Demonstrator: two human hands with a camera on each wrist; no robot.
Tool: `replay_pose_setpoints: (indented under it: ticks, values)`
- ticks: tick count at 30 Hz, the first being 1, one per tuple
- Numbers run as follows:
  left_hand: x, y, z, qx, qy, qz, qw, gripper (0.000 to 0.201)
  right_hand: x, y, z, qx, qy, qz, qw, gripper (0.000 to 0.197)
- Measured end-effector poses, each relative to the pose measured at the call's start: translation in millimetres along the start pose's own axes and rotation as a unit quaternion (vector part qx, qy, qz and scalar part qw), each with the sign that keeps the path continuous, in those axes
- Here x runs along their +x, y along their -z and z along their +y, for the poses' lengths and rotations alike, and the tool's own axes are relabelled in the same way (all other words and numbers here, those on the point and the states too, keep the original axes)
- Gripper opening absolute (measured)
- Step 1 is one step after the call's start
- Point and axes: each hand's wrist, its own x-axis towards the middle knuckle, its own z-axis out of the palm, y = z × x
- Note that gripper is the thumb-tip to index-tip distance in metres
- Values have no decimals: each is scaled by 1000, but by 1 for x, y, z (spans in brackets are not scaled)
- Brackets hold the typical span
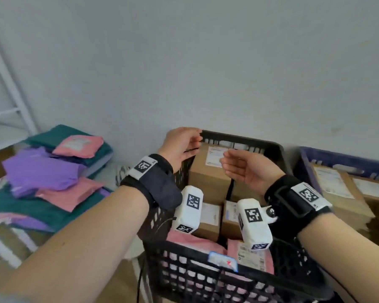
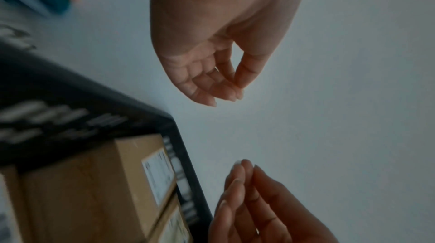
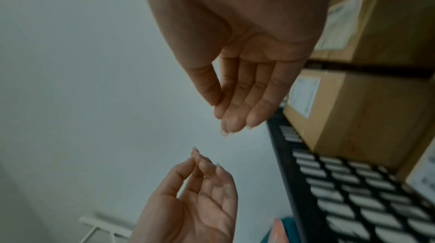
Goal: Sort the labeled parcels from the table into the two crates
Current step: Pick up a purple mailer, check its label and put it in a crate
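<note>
A grey wall (image 1: pixel 206 62) backed the black crate (image 1: pixel 245 138). Only the head view showed the blue crate (image 1: pixel 337 159); wrist views showed left hand (image 2: pixel 212 51) and right hand (image 3: pixel 247 60) empty, fingers loosely curled.

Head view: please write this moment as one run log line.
left hand empty, open | right hand empty, open | both over black crate | boxes, pink mailers inside

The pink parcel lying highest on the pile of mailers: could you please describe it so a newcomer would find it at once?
Look left of the black crate to the pile of soft mailers by the wall. At its far end lies a dark green mailer, and the pink parcel rests on that. It alone there shows a pale label on top.
</note>
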Motion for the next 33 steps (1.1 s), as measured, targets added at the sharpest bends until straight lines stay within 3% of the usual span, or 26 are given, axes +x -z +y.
replay_pose_setpoints:
  ticks: [13, 25, 33]
  values:
    - [-20, 251, 4, -50, 22, 197, 979, 12, 47, -226, 50, -31, -35, -106, 993, 18]
    - [5, 386, -20, -103, 39, 306, 946, 17, 105, -328, 92, -107, -73, -135, 982, 19]
    - [75, 474, -25, -87, 72, 360, 926, 18, 197, -411, 122, -165, -111, -149, 969, 17]
